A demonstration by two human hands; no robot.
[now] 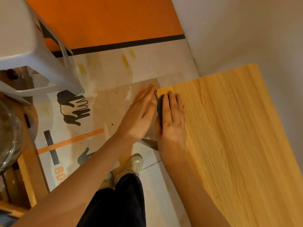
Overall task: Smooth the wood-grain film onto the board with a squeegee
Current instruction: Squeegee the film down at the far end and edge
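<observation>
A board covered in light wood-grain film (229, 128) fills the right half of the view, its near-left corner at the middle. My right hand (172, 122) lies flat on the film at that left edge, pressing a dark squeegee (159, 108) that shows only partly under my fingers and palm. My left hand (139, 115) is flat, fingers straight and together, against the board's left side face just beside the right hand. It holds nothing. A flap of film or backing (150, 143) sticks out below the hands at the edge.
A white plastic stool (32, 51) stands at the upper left. A glass bowl (8, 136) sits on a wooden surface at the far left. Printed paper covers the floor (101, 76), with an orange wall behind. My leg and shoes (131, 169) are below the board's edge.
</observation>
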